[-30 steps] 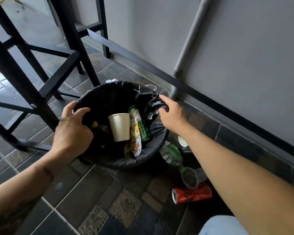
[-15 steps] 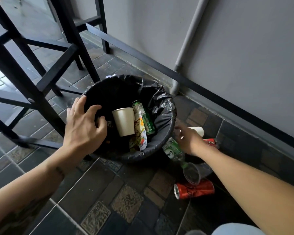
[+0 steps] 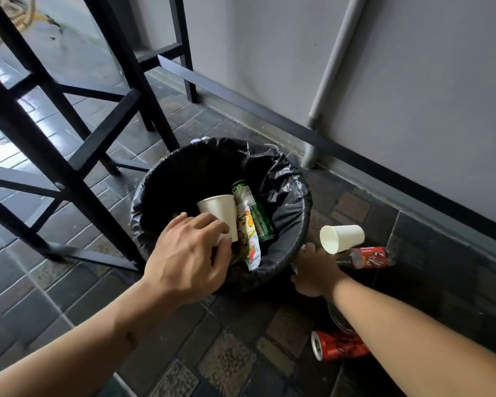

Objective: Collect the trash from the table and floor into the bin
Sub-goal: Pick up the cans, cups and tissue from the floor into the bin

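Note:
The bin [image 3: 294,222], lined with a black bag, stands on the tiled floor. Inside lie a paper cup [image 3: 222,209], a green can [image 3: 257,213] and a snack wrapper [image 3: 248,233]. My left hand [image 3: 186,253] reaches over the bin's near rim, its curled fingers against the base of that paper cup. My right hand [image 3: 315,270] is down on the floor just right of the bin, fingers curled over a green bottle that is almost wholly hidden. Beside it lie a white paper cup [image 3: 342,237] and a red-labelled cola bottle [image 3: 370,256].
A red can [image 3: 338,345] lies on the floor under my right forearm, with a clear plastic cup [image 3: 337,319] partly hidden by the arm. Black stool legs [image 3: 78,179] stand left of the bin. A grey wall and a pipe [image 3: 324,90] are close behind.
My left hand has moved from the bin's rim into the bin, onto the paper cup. My right hand dropped lower to the floor, covering the green bottle.

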`<state>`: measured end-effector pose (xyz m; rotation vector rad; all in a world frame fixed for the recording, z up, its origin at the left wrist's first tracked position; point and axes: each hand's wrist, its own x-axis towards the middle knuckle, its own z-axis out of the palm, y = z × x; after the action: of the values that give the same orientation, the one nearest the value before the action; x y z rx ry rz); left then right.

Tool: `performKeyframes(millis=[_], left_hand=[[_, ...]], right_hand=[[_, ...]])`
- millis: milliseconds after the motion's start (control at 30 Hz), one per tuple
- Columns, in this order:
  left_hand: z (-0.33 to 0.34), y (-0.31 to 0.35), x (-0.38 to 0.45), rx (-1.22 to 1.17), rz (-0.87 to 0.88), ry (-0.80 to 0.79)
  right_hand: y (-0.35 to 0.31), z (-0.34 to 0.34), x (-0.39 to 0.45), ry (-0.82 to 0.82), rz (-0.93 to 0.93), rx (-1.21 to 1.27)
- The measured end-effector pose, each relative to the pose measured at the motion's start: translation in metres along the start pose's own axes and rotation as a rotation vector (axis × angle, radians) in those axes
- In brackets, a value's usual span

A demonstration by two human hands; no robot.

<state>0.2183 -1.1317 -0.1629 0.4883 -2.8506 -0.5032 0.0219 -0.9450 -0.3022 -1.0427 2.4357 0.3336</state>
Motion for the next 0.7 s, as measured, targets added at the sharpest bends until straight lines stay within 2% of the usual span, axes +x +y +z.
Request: performKeyframes(millis=[100, 200, 400, 467, 500, 633, 700], left_hand=[[-0.003, 0.002, -0.004, -0.013, 0.142, 0.007], [-0.003, 0.0, -0.003, -0.025, 0.197, 0.031], [0.0, 0.0, -0.003, -0.029, 0.085, -0.015], [0.0, 0.0, -0.001, -0.013, 0.004, -0.049], [0.0, -0.001, 0.001, -0.008, -0.032, -0.058], [0.006, -0.003, 0.005, -0.006, -0.128, -0.078], [0.008, -0.005, 0.006, -0.009, -0.161, -0.08]], right_hand=[[-0.002, 0.008, 0.006, 0.065, 0.035, -0.042], [0.002, 0.002, 0.01, 0.11, 0.085, 0.071], [0.04, -0.03, 0.0, 0.246, 0.347, 0.712], [0.044, -0.042, -0.011, 0.357, 0.405, 0.94], [0.044, -0.05, -0.016, 0.433, 0.384, 0.959], [0.033, -0.103, -0.034, 0.795, 0.21, 0.873], [0.024, -0.139, -0.043, 0.967, 0.095, 0.748]])
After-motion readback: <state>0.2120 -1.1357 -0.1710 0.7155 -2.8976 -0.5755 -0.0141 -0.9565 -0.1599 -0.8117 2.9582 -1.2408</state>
